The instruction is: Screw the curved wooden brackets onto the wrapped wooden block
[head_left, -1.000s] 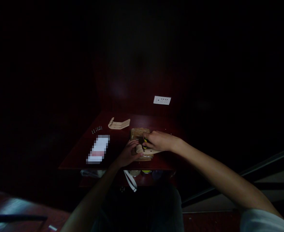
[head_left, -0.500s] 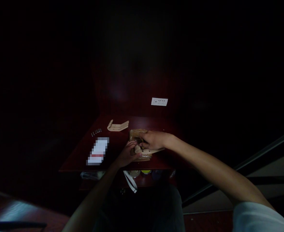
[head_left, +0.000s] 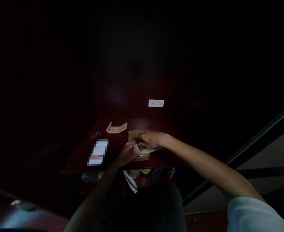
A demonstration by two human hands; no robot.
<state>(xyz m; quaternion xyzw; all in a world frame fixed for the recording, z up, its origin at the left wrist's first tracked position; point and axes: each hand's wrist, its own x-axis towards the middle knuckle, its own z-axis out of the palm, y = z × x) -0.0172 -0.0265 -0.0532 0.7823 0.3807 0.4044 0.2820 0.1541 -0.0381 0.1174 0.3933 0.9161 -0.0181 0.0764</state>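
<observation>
My left hand (head_left: pixel 126 155) is closed on the rounded end of a pale wooden piece (head_left: pixel 151 150) with small dark holes, thumb in front and fingers behind. Just above that end, my right hand (head_left: pixel 151 139) is bent down with its fingers pinched together. A small dark and yellowish thing shows under its fingertips, too dim and covered to name. Both hands and the wooden piece are over a brown packet (head_left: pixel 132 134) with shiny clear wrapping, partly hidden by the hands.
Several curved wooden pieces (head_left: pixel 117 129) lie side by side at the back left of the dark red table (head_left: pixel 81 154). Left of them is a row of small metal pins or screws (head_left: pixel 95 134). A blurred white sheet (head_left: pixel 98 152) lies in front. Jars (head_left: pixel 145 171) and a white strap (head_left: pixel 130 182) sit below the tabletop.
The camera view has shifted slightly. Both hands stay at the wooden piece, and my right fingertips have shifted only a little around the small thing beneath them.
</observation>
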